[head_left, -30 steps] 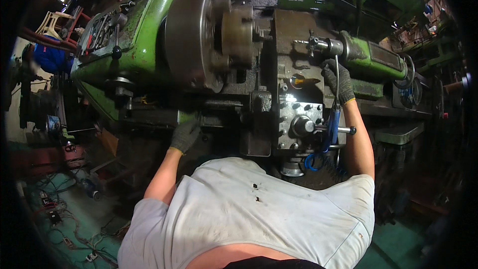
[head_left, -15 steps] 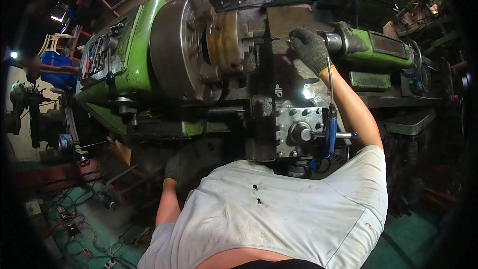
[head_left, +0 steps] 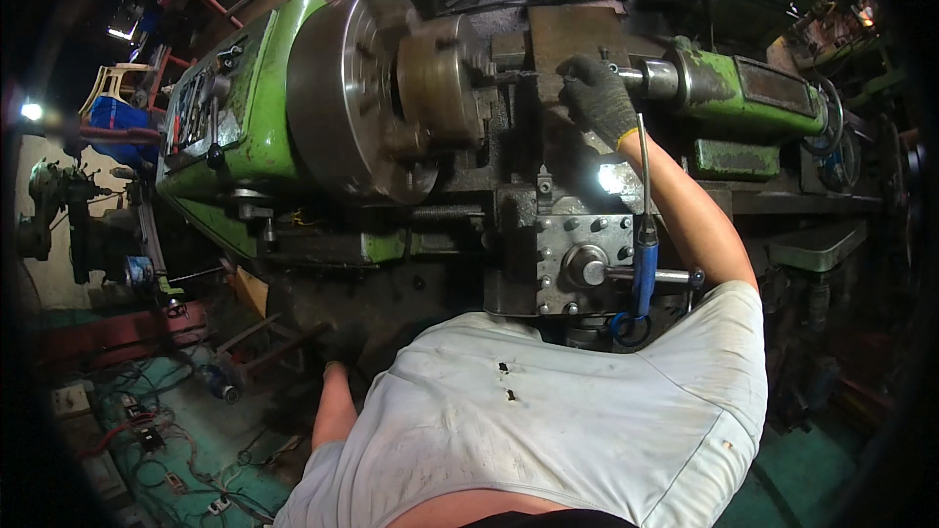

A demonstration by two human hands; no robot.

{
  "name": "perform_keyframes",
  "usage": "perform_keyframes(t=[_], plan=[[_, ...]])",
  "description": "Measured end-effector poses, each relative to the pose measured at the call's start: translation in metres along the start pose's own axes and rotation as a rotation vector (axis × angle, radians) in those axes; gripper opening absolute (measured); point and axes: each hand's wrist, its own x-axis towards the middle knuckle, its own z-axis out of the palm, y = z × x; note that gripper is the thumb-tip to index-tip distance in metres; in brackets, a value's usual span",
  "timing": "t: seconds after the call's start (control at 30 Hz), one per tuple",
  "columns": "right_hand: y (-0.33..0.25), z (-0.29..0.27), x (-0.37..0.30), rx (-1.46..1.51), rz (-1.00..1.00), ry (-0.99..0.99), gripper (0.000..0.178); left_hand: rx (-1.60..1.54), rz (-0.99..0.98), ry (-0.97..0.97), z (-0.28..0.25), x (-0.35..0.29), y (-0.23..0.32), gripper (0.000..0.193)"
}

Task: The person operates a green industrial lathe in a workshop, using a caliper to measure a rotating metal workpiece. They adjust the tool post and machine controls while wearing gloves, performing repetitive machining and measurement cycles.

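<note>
My right hand [head_left: 595, 96], in a dark knit glove with a yellow cuff, is over the lathe's carriage, just left of the tailstock [head_left: 729, 88]. Its fingers are curled; what they grip, if anything, is hidden. Left of it, a large steel chuck [head_left: 337, 98] holds a thick brownish round workpiece [head_left: 435, 88]. A tool [head_left: 504, 78] stands close to that workpiece's right side. My left forearm [head_left: 335, 406] reaches into the shadow below the machine, where the dark left glove and its fingers cannot be made out.
A bolted square tool post [head_left: 587, 264] with a lever handle is in front of my body. A blue-handled air gun [head_left: 646, 274] with a metal tube stands beside it. The green headstock [head_left: 264, 108] carries small tools on top. Cables [head_left: 166, 469] lie on the green floor.
The chuck and workpiece have turned; their jaws and surface marks sit differently. My right hand has shifted slightly left. The left glove, faintly visible before, has sunk into shadow. The view has shifted a little.
</note>
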Motion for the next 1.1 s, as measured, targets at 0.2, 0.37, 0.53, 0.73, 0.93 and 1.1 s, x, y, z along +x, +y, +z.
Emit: perform_keyframes(t=[0.2,0.37,0.53,0.73,0.93,1.1], plan=[[-0.015,0.002,-0.008,-0.006,0.065,-0.094,0.030,-0.030,0.015,-0.199,0.002,0.012,-0.006,0.028],[-0.013,0.001,-0.016,-0.208,-0.143,0.004,0.034,-0.083,-0.093,-0.148,-0.005,0.027,-0.015,0.032],[-0.005,0.005,-0.010,-0.262,-0.257,0.012,0.036,0.192,0.178,-0.053,0.014,0.011,-0.022,0.037],[-0.001,0.003,-0.010,-0.309,-0.269,-0.026,0.037,-1.155,-0.527,-0.207,-0.045,0.039,-0.018,0.034],[-0.009,0.006,-0.005,-0.320,-0.239,-0.068,0.036,-0.869,-0.395,-0.080,-0.065,0.022,-0.014,0.024],[0.003,0.023,0.003,-0.395,-0.252,-0.078,0.036,-0.979,-0.565,-0.102,-0.160,0.037,-0.010,0.026]])
